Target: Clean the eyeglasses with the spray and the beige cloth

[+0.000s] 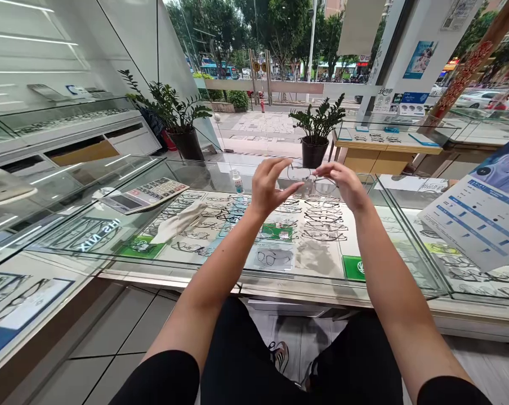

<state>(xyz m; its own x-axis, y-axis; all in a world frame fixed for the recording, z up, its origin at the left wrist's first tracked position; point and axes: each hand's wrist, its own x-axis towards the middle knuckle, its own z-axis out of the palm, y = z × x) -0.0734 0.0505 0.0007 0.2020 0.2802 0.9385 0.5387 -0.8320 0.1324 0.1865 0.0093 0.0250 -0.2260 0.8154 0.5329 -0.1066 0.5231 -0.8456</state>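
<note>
Both my hands are raised above a glass display counter (pixel 195 264) and hold a pair of thin-framed glasses (pixel 317 181) between them. My left hand (pixel 269 188) pinches the left side of the frame with curled fingers. My right hand (pixel 343 184) grips the right side, fingers closed round it. Several other glasses frames (pixel 322 222) lie in rows inside the case under my hands. A white cloth (pixel 178 222) lies on the glass to the left of my left arm.
A calculator (pixel 147 194) and a small bottle (pixel 237 181) stand on the counter top. Two potted plants (pixel 316 132) sit behind it by the window. A blue-and-white leaflet board (pixel 478 219) rests on the right counter. Another glass case runs along the left.
</note>
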